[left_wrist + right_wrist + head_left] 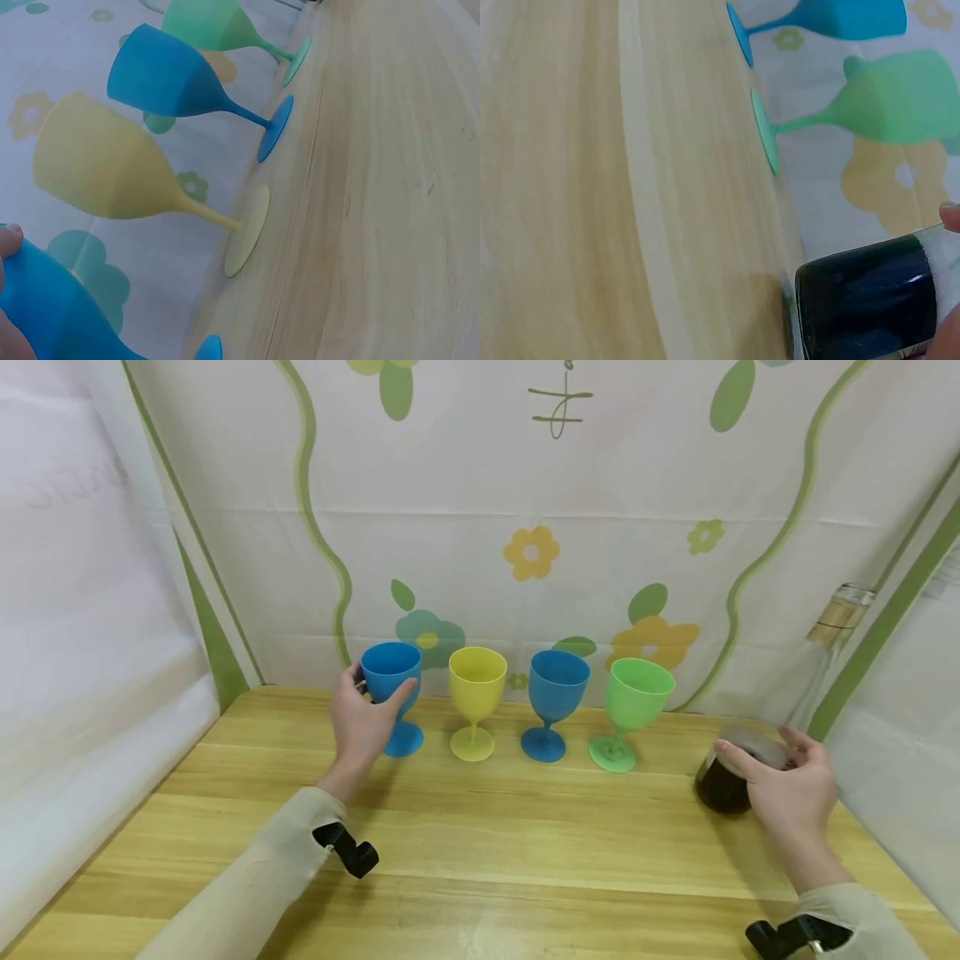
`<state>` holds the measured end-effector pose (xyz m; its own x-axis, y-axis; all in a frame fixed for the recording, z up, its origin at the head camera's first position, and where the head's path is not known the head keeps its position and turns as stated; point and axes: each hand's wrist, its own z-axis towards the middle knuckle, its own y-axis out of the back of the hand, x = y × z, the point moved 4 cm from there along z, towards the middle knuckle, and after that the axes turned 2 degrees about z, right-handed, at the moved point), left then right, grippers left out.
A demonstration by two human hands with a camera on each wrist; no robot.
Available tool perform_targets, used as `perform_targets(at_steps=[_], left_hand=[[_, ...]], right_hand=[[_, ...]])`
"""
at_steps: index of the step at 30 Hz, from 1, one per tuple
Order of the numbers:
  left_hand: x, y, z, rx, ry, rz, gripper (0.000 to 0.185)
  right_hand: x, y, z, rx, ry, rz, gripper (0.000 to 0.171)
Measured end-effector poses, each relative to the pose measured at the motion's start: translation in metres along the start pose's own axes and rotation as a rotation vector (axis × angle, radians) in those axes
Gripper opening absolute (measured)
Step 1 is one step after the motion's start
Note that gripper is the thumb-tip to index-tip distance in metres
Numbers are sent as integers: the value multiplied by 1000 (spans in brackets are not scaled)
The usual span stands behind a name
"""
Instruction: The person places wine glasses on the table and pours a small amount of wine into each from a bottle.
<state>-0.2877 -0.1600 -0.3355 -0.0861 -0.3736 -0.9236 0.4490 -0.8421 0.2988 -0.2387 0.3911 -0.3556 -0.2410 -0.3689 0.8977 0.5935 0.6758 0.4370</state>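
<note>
At the left end of a row of plastic goblets, my left hand (363, 710) grips a blue goblet (393, 670) by its bowl, thumb across the front. To its right stand a yellow goblet (477, 685), another blue goblet (557, 685) and a light green goblet (637, 697), all upright. On the far right, my right hand (795, 785) holds a clear glass bottle (813, 681) around its body. Dark liquid (870, 300) fills the bottle's lower part, and something cork-coloured sits in its neck. Whether the bottle's base touches the table is hard to tell.
The wooden table (480, 843) extends toward me in front of the goblets. A white cloth (465, 468) with printed flowers hangs close behind them. More white cloth (82, 610) closes off the left side, and the right side likewise.
</note>
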Motion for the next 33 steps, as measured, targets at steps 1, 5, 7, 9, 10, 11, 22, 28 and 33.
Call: perform_targets(at_steps=[1,5,7,9,10,11,22,28,33], left_hand=[[0,-1,0,0,5,0,93],[0,-2,-2,3,32,0,94],[0,-2,-3,4,46,0,94],[-1,-2,-3,2,57,3,94],[-1,-3,-4,2,64,7,95],[-1,-3,-5,3,69,10,94],[-3,-8,-7,14,93,20,93],[-2,-8,-9,19,97,23,94],[-2,-5,-10,39,97,33,94]], right_hand=[[-1,1,2,-4,-8,-1,104],[-5,4,8,-14,-40,14,106],[-6,4,11,-16,-55,18,108],[-6,4,13,-18,-71,27,109],[-7,3,13,-21,-77,30,110],[-7,3,14,-20,-81,35,110],[-11,-4,17,-37,-99,129,112],[-11,-7,17,-52,-100,135,111],[-10,-8,18,-39,-99,125,112]])
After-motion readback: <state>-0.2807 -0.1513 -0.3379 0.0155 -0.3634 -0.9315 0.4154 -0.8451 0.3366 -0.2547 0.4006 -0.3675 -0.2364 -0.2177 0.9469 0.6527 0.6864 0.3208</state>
